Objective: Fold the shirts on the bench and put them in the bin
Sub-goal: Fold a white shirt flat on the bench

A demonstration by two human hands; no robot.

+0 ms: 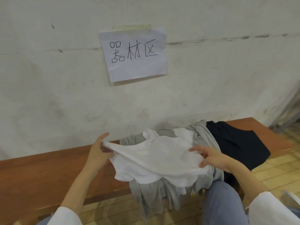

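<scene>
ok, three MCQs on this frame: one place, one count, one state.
1. Beside the grey shirt, the dark shirt lies:
A. on its left
B. on the floor
C. on its right

2. Shirt colours in the pile:
A. two
B. three
C. five

3. The white shirt is:
A. held, unfolded
B. folded flat
C. untouched

Answers:
1 C: it lies toward the right end of the bench.
2 B: white, grey and dark show.
3 A: the left hand and right hand each pinch it, and the cloth is crumpled.
</scene>
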